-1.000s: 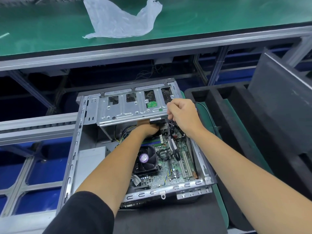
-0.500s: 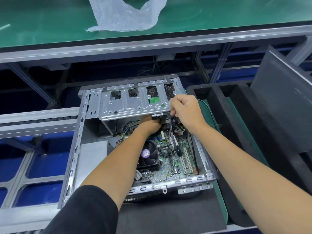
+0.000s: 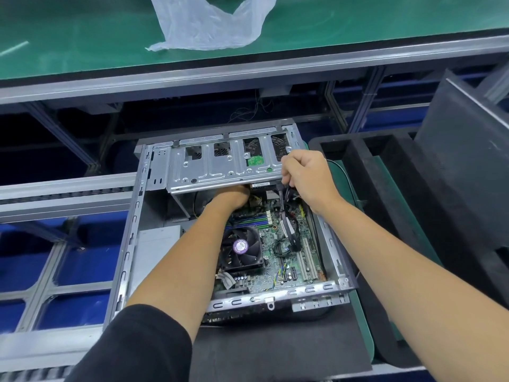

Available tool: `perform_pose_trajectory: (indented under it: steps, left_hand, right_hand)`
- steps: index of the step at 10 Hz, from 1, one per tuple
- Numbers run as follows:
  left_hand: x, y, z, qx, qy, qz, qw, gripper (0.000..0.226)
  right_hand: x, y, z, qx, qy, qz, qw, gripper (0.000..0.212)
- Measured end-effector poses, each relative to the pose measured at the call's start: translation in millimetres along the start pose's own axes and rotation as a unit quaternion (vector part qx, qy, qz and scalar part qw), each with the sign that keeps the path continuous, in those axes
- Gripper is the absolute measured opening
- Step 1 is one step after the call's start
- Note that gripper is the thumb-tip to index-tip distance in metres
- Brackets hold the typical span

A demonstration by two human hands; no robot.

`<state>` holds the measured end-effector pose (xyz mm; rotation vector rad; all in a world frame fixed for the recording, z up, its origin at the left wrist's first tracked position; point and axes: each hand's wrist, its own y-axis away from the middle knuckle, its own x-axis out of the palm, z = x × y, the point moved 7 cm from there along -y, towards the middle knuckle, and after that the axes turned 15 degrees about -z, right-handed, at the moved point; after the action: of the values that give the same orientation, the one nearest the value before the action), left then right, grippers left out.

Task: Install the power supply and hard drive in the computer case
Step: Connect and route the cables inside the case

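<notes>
Grey steel case (image 3: 129, 244), hands at cables (image 3: 286, 213)

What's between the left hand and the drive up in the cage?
The metal drive cage overhangs the left hand, hiding its fingers. The hard drive shows only as a dark edge beneath; contact cannot be judged.

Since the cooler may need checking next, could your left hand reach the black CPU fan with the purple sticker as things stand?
Probably yes: the black CPU fan lies uncovered beside the left forearm, though the left hand is tucked under the grey metal drive cage.
</notes>
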<state>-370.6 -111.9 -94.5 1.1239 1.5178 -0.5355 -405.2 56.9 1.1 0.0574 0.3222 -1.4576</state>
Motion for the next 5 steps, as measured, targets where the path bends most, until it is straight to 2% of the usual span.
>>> perform_pose_trajectory:
  steps: [2, 3, 4, 5]
  left_hand:
    - [-1, -6, 15, -0.054, 0.022, 0.047, 0.997, 0.047]
    - [-5, -11, 25, -0.068, -0.039, 0.025, 0.997, 0.052]
    - [-9, 2, 15, -0.044, -0.077, 0.049, 0.995, 0.05]
    - [-17, 11, 19, -0.081, -0.07, 0.042, 0.993, 0.049]
  right_hand:
    - [-1, -1, 1, -0.008, -0.004, 0.001, 1.0, 0.031]
    - [-1, -1, 1, -0.008, -0.008, 0.002, 1.0, 0.031]
    - [0, -1, 0, -0.005, -0.007, 0.003, 1.0, 0.031]
    - [1, -1, 1, -0.008, 0.002, 0.005, 1.0, 0.031]
